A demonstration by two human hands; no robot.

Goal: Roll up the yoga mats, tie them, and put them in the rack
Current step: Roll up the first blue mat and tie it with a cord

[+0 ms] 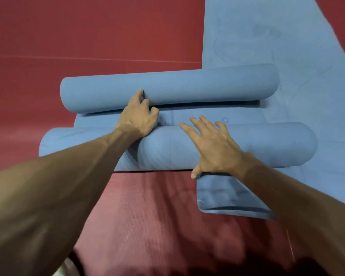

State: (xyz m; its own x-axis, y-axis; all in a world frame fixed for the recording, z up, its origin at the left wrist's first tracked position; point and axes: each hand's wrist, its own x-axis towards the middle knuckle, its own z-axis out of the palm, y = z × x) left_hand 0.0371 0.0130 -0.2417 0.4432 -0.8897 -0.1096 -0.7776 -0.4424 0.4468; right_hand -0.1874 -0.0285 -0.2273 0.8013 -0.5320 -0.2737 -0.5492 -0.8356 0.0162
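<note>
A blue yoga mat lies on the red floor with both of its ends rolled. The far roll (187, 86) lies across the middle of the view. The near roll (267, 144) is thicker and closer to me. A short flat strip (197, 117) of mat joins them. My left hand (138, 115) sits between the rolls, its fingers curled against the underside of the far roll. My right hand (213, 144) lies flat on top of the near roll, fingers spread, thumb at its near edge.
A second blue mat (277, 36) lies flat beneath and to the right, running to the far right; its near corner (227, 200) is under my right forearm. The red floor (88, 36) spreads left and in front. No rack or tie shows.
</note>
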